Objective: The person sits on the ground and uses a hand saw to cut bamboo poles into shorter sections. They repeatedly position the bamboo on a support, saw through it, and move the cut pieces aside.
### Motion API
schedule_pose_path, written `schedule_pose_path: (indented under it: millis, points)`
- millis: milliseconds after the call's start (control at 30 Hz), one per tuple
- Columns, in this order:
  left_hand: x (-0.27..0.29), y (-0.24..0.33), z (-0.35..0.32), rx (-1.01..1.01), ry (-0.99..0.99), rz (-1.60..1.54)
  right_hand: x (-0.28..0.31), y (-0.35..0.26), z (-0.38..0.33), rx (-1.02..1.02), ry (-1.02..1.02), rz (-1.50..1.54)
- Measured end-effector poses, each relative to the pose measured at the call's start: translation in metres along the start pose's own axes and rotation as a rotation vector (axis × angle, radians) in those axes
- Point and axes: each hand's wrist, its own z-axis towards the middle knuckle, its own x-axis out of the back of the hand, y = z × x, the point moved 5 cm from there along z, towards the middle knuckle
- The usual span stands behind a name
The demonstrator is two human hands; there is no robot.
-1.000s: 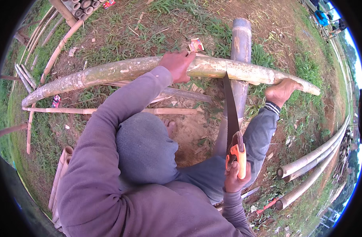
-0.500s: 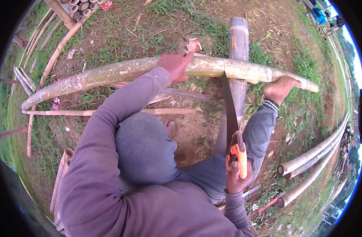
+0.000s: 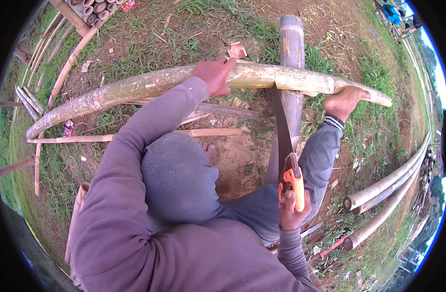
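Observation:
A long, pale bamboo pole (image 3: pixel 130 86) lies crosswise in front of me, over a thicker bamboo post (image 3: pixel 292 46). My left hand (image 3: pixel 214 75) is closed over the pole's top, left of the crossing. In my right hand (image 3: pixel 294 214) is the orange handle of a handsaw (image 3: pixel 283 129). Its dark blade points away from me, with the tip end against the pole's near side. A thin cut line shows on the pole at that spot. My bare foot (image 3: pixel 343 101) presses on the pole to the right of the crossing.
Several cut bamboo poles (image 3: pixel 379 190) lie at the right. A stack of bamboo (image 3: pixel 100 9) stands at the far left. Split bamboo strips (image 3: pixel 198 132) rest beneath the pole. A red wrapper (image 3: pixel 236 50) lies on the grass beyond it. A red tool-like object (image 3: pixel 334 246) is at the lower right.
The whole view has shifted slightly, so most things sit a little higher in the picture. Both hands keep their grips, and the saw tip stays at the cut line.

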Motion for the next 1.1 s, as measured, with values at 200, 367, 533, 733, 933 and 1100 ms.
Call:
schedule_pose_path:
  millis: [200,367,533,733,933,1100]
  points:
    - [-0.002,0.009,0.007,-0.039,0.039,-0.004,-0.092,0.006,0.151,0.083,0.023,0.058]
    - [0.0,0.001,-0.005,-0.021,0.062,0.001,-0.093,-0.012,0.158,0.061,-0.017,0.001]
    - [-0.002,0.001,0.003,-0.036,0.066,-0.014,-0.002,-0.001,-0.007,0.048,0.036,-0.046]
    - [-0.004,0.014,0.006,-0.029,0.077,-0.021,-0.092,0.011,0.153,0.138,0.058,-0.01]
    - [0.014,-0.003,0.008,0.013,0.052,0.005,-0.068,0.011,0.106,0.09,0.045,0.013]
    - [-0.001,-0.001,0.002,0.021,0.001,-0.004,-0.002,0.006,-0.003,-0.027,0.013,0.006]
